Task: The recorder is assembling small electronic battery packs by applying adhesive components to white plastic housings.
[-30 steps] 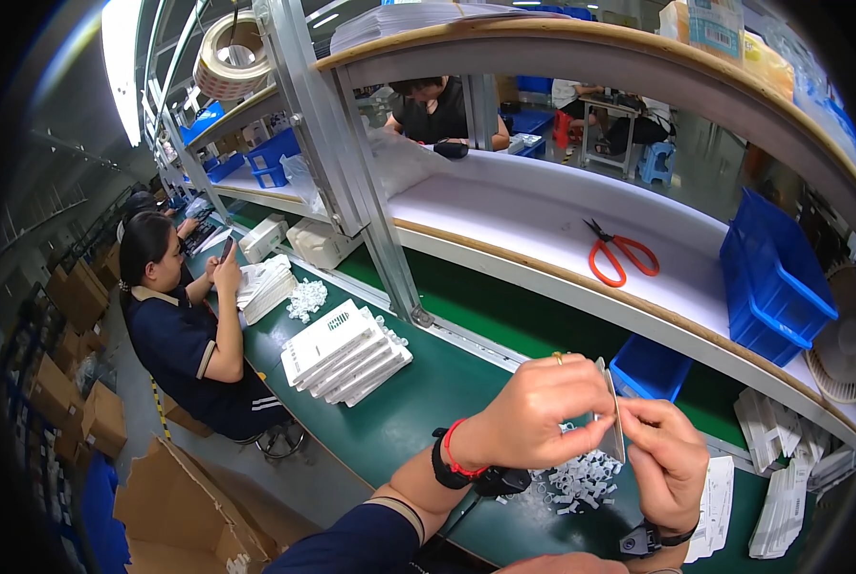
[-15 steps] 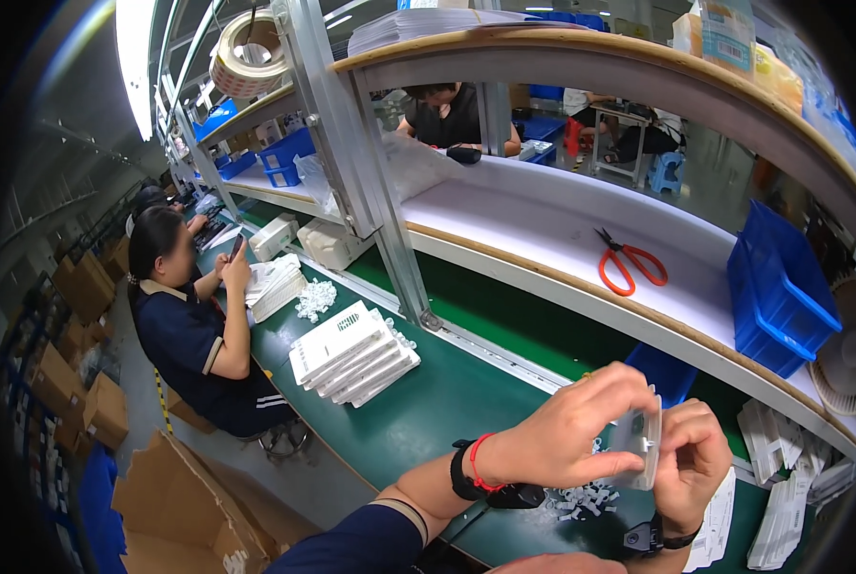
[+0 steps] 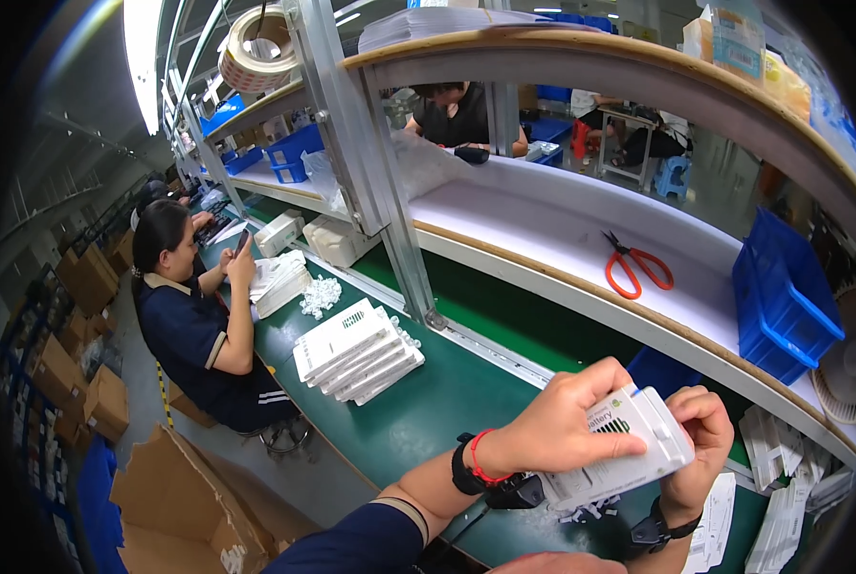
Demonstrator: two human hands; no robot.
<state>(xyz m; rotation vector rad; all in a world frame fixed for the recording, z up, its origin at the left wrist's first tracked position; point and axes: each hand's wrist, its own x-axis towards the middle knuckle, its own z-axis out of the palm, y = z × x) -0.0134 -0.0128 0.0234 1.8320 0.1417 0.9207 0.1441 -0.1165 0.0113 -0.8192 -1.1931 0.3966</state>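
A flat white box (image 3: 655,435) with dark green printing is held up over the right part of the green bench. My left hand (image 3: 576,416) grips it from the left, thumb across the printed face and fingers at its top edge. At the box's right end, the curled fingers of my right hand (image 3: 700,435) close on its edge. Below them lie small white plastic pieces (image 3: 590,510), partly covered by the box. White flat pieces (image 3: 713,526) lie beside my right wrist.
A stack of white boxes (image 3: 346,349) stands on the green bench (image 3: 437,411). Orange-handled scissors (image 3: 623,251) and a blue bin (image 3: 782,297) are on the shelf ahead. At left sits a co-worker (image 3: 193,316) holding a phone; an open carton (image 3: 174,507) is below.
The box was edge-on between my hands; now its printed face is turned into view, with its body extending left under my left hand. The view has shifted slightly.
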